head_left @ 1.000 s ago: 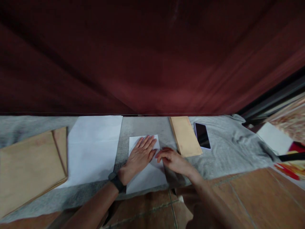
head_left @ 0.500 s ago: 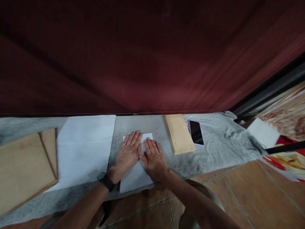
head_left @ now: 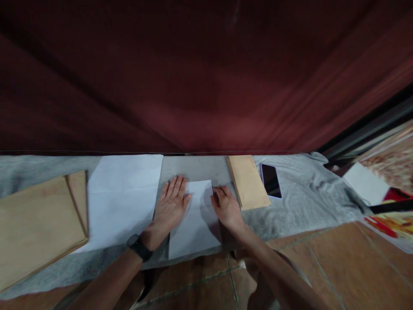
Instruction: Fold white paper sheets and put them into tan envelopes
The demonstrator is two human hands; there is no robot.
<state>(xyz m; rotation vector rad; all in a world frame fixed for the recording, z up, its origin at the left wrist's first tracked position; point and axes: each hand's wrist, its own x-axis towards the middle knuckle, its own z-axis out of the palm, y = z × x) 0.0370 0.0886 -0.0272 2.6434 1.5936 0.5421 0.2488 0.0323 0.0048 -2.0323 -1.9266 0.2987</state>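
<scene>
A white sheet of paper [head_left: 195, 224], apparently folded, lies in front of me on the grey cloth. My left hand [head_left: 172, 202] rests flat over its upper left edge, fingers stretched out and the thumb on the paper. At the upper right edge my right hand [head_left: 226, 206] is curled, with thumb and fingertips drawn together at the paper's border. Whether the edge is lifted between them is hard to see. A dark watch sits on my left wrist.
Larger white sheets [head_left: 124, 198] and big brown envelopes [head_left: 38, 224] lie to the left. On the right are a stack of smaller tan envelopes [head_left: 250, 183] and a phone [head_left: 271, 181]. A dark red curtain [head_left: 200, 86] hangs behind the cloth-covered surface [head_left: 303, 193]; tiled floor [head_left: 322, 262] lies below.
Both hands lay flat on the paper, close together. Now they are apart: my right hand has moved right to the paper's edge and curled, while my left stays flat at the left edge.
</scene>
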